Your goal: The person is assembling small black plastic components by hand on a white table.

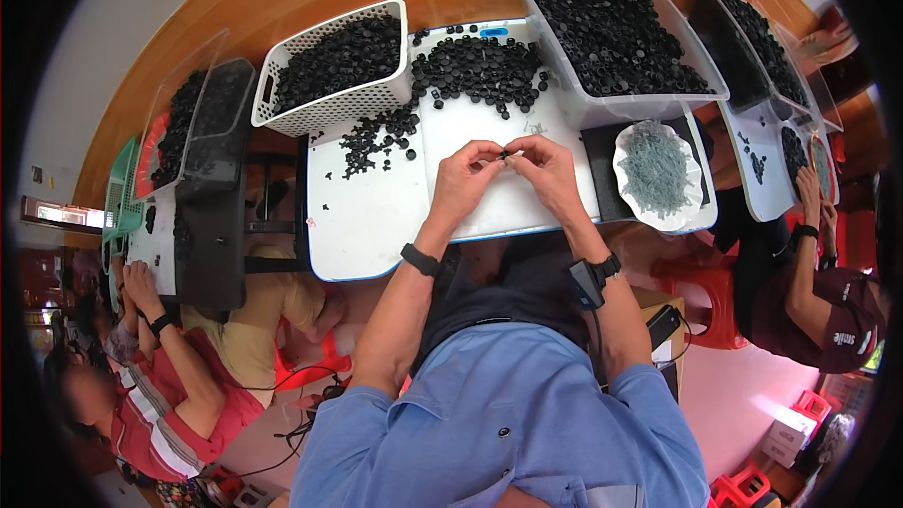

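My left hand (462,179) and my right hand (548,171) meet over the white tabletop (372,235), fingertips pinched together. Between them is a small black plastic part (505,155), mostly covered by the fingers, so its exact shape is hard to make out. Just beyond the hands lie a few tiny clear pieces (534,129). Farther back spreads a heap of round black caps (475,66). Left of my hands, smaller black stem-like parts (362,146) are scattered. A scalloped white plate (691,207) piled with small grey-green translucent pieces (656,162) sits to the right.
A perforated white basket (343,105) of black parts stands at the back left. At the back right is a clear plastic bin (640,111) full of black caps. Co-workers sit at neighbouring tables on both sides. A red stool (720,301) stands right of me.
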The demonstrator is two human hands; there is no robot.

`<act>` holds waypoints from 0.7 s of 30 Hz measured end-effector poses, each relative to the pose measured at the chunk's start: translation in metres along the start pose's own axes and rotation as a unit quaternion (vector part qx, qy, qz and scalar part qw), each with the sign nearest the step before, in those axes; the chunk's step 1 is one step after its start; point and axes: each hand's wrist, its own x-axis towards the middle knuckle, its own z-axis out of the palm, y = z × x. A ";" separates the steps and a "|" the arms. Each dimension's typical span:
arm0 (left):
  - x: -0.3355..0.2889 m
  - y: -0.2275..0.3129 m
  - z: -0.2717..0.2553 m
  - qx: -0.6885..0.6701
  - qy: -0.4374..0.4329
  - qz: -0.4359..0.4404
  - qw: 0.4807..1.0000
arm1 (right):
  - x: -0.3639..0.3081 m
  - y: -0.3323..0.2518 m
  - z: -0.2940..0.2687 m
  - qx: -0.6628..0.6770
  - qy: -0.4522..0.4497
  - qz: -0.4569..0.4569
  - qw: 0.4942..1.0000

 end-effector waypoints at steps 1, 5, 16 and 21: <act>0.000 0.002 0.001 0.006 -0.001 0.012 1.000 | 0.000 -0.001 -0.001 -0.001 -0.001 0.001 1.000; 0.001 0.003 0.001 0.021 -0.023 0.009 0.999 | -0.001 -0.004 -0.004 -0.006 -0.007 0.002 1.000; 0.056 0.012 -0.045 0.349 0.207 0.039 0.913 | 0.000 0.003 -0.007 0.011 0.039 -0.001 0.999; 0.073 0.004 -0.052 0.418 0.165 0.047 0.892 | 0.000 0.000 -0.005 0.009 0.038 -0.010 0.999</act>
